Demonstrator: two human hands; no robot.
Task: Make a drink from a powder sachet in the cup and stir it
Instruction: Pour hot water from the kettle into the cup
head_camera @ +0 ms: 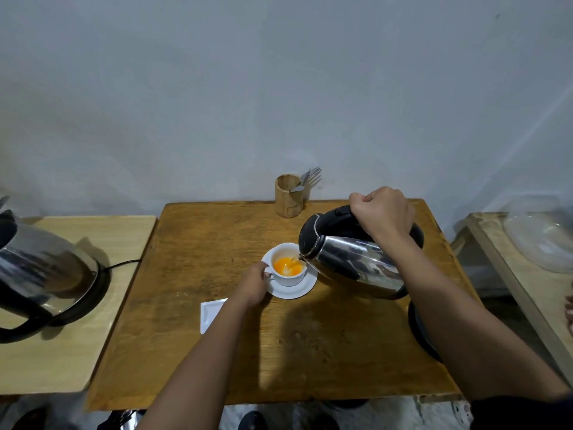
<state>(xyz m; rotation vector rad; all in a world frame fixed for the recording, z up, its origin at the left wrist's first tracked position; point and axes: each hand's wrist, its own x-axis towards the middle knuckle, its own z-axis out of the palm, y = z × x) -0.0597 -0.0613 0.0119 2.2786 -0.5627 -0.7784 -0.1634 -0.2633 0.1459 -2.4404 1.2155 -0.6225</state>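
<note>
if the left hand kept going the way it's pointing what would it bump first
The left hand points up and right and is already at the white cup, at its handle side, so the cup on its saucer comes first. Actual contact is hard to confirm.

Tilted kettle blocks the right side of the cup; the left hand blocks its left. Worktop lies bare behind the cup up to the wooden holder, and bare along the near edge.

Dim, flat light is falling from above, arms are casting soft shadows on the near table, glare is streaking the far-right wall, and edges are bowing and blurring
</note>
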